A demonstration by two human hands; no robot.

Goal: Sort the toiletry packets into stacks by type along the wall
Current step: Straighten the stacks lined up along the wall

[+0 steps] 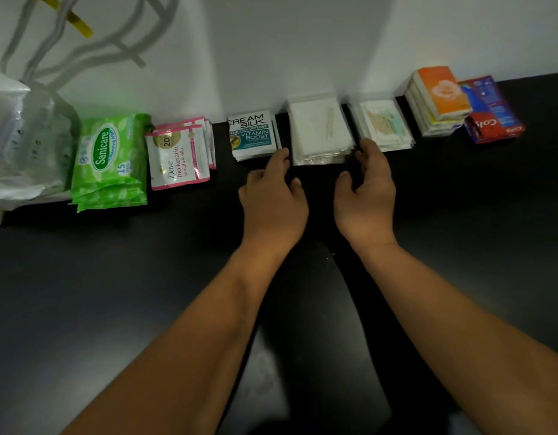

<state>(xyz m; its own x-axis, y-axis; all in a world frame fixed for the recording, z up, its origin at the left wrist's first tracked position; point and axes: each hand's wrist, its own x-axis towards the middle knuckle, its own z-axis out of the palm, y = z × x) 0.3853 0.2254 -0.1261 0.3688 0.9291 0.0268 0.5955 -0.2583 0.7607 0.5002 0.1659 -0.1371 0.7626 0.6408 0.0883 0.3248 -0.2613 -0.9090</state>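
Stacks of packets line the white wall on a black table [114,293]. From left: green Sanicare wipes [110,161], pink-edged Dove sachets [180,152], Cream Silk sachets [252,135], clear packets with white contents [318,133], cotton-bud packets [386,124], an orange-topped stack of small boxes [437,98] and red-blue Colgate sachets [491,111]. My left hand [273,196] and my right hand [367,189] flank the near end of the clear-packet stack, fingers relaxed. Each hand's fingertips reach a near corner of that stack; neither holds anything.
A crumpled clear plastic bag [23,139] with grey handles lies at the far left against the wall. The black tabletop stretches dark and glossy toward me under my forearms.
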